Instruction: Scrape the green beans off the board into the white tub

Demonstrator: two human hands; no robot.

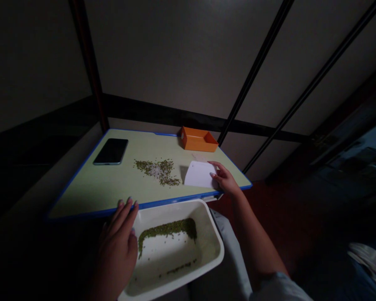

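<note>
My right hand (224, 179) pinches a white card (200, 174) by its right end, holding it tilted at the right part of the table. Left of the card lies a loose patch of small green beans (148, 168), with whitish grains mixed into its middle. A white plastic tub (217, 251) is against the table's front edge, above my legs. More green beans (172, 228) are banked along its far wall, with a few strays on its floor. My left hand (120, 244) lies over the tub's left side, fingers stretched out to the table edge.
The pale green table (90, 190) has a blue rim. A dark-screened tablet or phone (112, 151) lies at its left. An orange open box (199, 141) stands at the back right. Panelled wardrobe-like doors (175, 62) rise behind the table.
</note>
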